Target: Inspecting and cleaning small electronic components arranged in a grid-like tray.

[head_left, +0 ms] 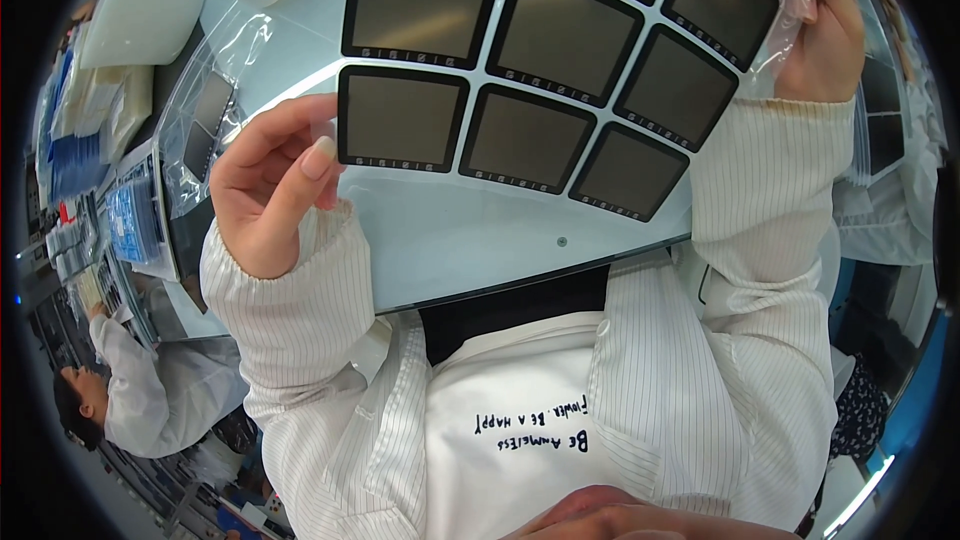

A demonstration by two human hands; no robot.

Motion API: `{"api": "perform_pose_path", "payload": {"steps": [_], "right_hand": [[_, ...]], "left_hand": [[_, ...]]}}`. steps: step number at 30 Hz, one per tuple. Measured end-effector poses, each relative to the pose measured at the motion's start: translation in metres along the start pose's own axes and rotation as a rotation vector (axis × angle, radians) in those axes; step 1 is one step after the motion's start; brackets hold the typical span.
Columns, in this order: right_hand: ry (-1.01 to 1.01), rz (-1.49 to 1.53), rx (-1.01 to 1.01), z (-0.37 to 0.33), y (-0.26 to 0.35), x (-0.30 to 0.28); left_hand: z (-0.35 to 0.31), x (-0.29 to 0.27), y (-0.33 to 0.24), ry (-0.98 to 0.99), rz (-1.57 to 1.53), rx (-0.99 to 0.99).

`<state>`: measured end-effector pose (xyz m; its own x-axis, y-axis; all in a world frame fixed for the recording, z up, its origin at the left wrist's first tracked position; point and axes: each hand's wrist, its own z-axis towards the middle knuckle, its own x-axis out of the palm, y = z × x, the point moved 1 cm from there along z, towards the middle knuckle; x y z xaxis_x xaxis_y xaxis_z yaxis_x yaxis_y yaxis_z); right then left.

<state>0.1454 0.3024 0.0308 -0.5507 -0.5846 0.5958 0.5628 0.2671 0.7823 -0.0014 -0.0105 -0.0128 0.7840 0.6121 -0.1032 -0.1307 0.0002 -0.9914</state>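
Note:
A clear sheet bearing several dark grey rectangular panels with black borders [565, 35] is spread in front of me, above the pale table [450, 240]. Thumb and fingers of my left hand [270, 175] pinch its near left corner, beside the lowest left panel. At the far right edge my right hand [825, 45] grips the same sheet, where some clear film bunches against the fingers. Part of the right hand's fingers and the far end of the sheet lie outside the view.
Left of the sheet lies a clear plastic bag [215, 105] with dark panels in or under it. A translucent white container [145, 15], stacked packets and a blue pack [135, 220] stand farther left. A co-worker in a white coat [165, 395] is at the lower left.

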Motion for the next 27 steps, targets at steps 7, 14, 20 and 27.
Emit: {"api": "perform_pose_path", "payload": {"steps": [7,14,20,27], "right_hand": [[0.118,-0.051,-0.015,0.007,-0.009,-0.012],[0.011,-0.344,0.243,0.012,-0.031,-0.023],[0.035,-0.386,0.316,0.018,-0.036,-0.032],[0.074,-0.341,0.352,0.021,-0.034,-0.038]], "left_hand": [[0.008,0.012,-0.006,0.051,-0.109,-0.081],[0.007,0.006,0.009,0.141,-0.124,-0.307],[0.007,0.007,0.010,0.237,-0.145,-0.321],[0.006,0.006,0.010,0.299,-0.173,-0.332]]}}
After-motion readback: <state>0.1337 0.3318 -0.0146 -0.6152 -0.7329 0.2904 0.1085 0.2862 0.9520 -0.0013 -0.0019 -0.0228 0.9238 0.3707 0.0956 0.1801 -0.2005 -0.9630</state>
